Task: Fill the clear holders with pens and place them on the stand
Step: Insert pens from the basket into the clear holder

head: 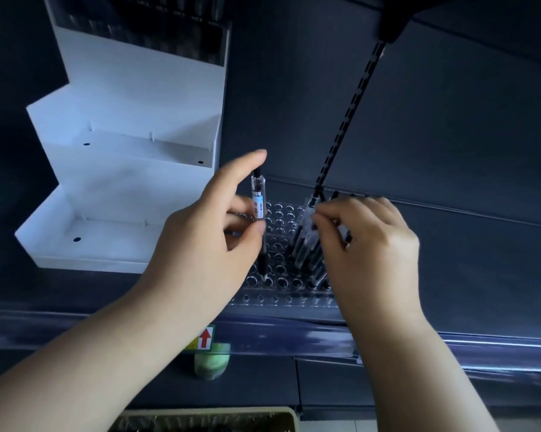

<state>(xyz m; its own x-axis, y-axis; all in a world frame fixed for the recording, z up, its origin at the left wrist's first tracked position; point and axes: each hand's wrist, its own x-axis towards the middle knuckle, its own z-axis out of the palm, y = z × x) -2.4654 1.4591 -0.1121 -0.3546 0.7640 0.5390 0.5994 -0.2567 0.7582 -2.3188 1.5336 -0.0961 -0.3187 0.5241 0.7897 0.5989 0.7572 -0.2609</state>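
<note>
— While the left hand (200,232) pinches that pen (258,201) between thumb and fingers, where does the tip sit?

— Right over the holder (281,299), at a hole in its left half. The pen stands nearly upright. I can't tell whether the tip is in yet.

— And the holder itself?

— Flat on the dark worktop (450,151), close to the front edge.

— What's the right hand (372,244) doing?

— Its fingers curl round the tops of the pens (306,244) standing bunched in the holder's right half, gripping them. A black cord (347,120) drops from above to just by those fingertips.

— The stand (122,188)?

— White, stepped, towards the worktop's left edge, just beside the holder. Its top tier carries something dark, too blurred to name.

— Anything nearer us?

— A basket (207,419) below the front edge, and a sticker (204,338) with a red arrow on that edge.
</note>
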